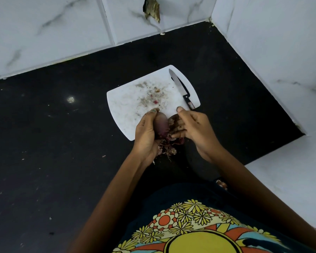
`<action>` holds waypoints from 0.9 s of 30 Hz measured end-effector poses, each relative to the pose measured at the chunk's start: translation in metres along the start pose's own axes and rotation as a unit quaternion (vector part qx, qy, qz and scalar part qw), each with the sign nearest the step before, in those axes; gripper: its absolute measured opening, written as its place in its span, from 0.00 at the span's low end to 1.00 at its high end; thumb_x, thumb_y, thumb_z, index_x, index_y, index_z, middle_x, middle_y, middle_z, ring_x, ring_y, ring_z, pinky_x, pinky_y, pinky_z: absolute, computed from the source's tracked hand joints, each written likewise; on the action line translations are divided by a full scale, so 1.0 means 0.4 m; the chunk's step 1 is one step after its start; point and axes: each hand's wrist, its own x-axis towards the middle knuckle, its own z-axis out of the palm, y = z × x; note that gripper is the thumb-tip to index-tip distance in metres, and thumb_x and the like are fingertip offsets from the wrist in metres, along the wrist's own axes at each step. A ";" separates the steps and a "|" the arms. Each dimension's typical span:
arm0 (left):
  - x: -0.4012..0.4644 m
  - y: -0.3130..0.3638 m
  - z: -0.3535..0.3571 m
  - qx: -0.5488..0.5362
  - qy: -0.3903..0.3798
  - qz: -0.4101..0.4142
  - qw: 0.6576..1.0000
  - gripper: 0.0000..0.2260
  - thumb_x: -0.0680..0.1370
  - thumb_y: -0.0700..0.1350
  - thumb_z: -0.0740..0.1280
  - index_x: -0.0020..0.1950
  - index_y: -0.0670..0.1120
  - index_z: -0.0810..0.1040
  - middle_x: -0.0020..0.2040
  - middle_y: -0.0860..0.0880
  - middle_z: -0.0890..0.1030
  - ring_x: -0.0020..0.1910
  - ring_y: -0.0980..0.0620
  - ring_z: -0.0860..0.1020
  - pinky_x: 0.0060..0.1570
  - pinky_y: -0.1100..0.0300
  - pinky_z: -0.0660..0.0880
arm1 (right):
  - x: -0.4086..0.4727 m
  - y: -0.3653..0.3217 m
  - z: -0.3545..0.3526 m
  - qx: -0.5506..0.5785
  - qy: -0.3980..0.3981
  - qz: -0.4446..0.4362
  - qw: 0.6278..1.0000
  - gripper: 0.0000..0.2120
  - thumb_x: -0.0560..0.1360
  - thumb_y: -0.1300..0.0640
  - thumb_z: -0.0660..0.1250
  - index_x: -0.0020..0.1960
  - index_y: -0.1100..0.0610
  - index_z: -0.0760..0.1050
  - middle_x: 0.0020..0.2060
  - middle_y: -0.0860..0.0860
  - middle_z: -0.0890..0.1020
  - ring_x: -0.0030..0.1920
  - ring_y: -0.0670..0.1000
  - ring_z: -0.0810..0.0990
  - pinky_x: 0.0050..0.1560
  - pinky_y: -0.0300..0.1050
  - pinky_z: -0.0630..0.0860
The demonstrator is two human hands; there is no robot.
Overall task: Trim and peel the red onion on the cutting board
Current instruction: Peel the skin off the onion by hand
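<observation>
My left hand (pixel 146 132) grips a red onion (pixel 161 125) above the near edge of the white cutting board (pixel 128 103). The onion's smooth purple side faces up. Loose dry skin and roots (pixel 167 148) hang from its lower end, under my left palm. My right hand (pixel 192 128) is beside the onion, fingers curled round a piece of brown papery skin (pixel 173 118) on its right side. A black-handled knife (pixel 181 88) lies on the board's far right edge, blade pointing away from me.
The board bears small scraps and crumbs (pixel 151 95) of peel. It lies on a black countertop (pixel 53 134) in a corner of white marbled tile walls (pixel 272 42). A chipped hole (pixel 151 8) shows in the back wall.
</observation>
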 end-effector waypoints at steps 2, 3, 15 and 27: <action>0.002 -0.003 -0.003 0.014 0.001 0.013 1.000 0.08 0.81 0.46 0.61 0.49 0.42 0.75 0.42 0.44 0.76 0.41 0.51 0.76 0.41 0.58 0.76 | -0.003 0.000 0.001 -0.029 -0.014 -0.020 0.999 0.14 0.75 0.54 0.68 0.47 0.67 0.77 0.38 0.58 0.81 0.37 0.51 0.81 0.39 0.47 0.82; 0.003 -0.005 -0.006 0.017 0.002 0.017 1.000 0.08 0.81 0.46 0.61 0.49 0.42 0.75 0.42 0.45 0.76 0.40 0.51 0.76 0.40 0.58 0.76 | -0.003 0.000 0.001 -0.040 -0.016 -0.031 0.999 0.12 0.73 0.57 0.70 0.48 0.66 0.78 0.39 0.56 0.82 0.37 0.49 0.82 0.38 0.45 0.82; 0.010 -0.012 -0.013 0.125 0.030 0.109 0.986 0.11 0.83 0.47 0.57 0.50 0.48 0.77 0.46 0.46 0.78 0.45 0.51 0.79 0.47 0.54 0.78 | 0.016 0.016 -0.042 -0.313 0.005 -0.105 0.944 0.16 0.78 0.54 0.64 0.36 0.63 0.75 0.29 0.56 0.77 0.30 0.48 0.73 0.34 0.45 0.70; -0.001 -0.012 -0.010 0.291 0.015 0.275 0.916 0.04 0.81 0.40 0.61 0.54 0.44 0.75 0.48 0.52 0.78 0.47 0.56 0.77 0.48 0.64 0.74 | -0.002 -0.030 -0.008 -0.218 0.012 -0.112 0.969 0.10 0.66 0.56 0.75 0.44 0.58 0.79 0.36 0.48 0.83 0.37 0.44 0.82 0.39 0.35 0.79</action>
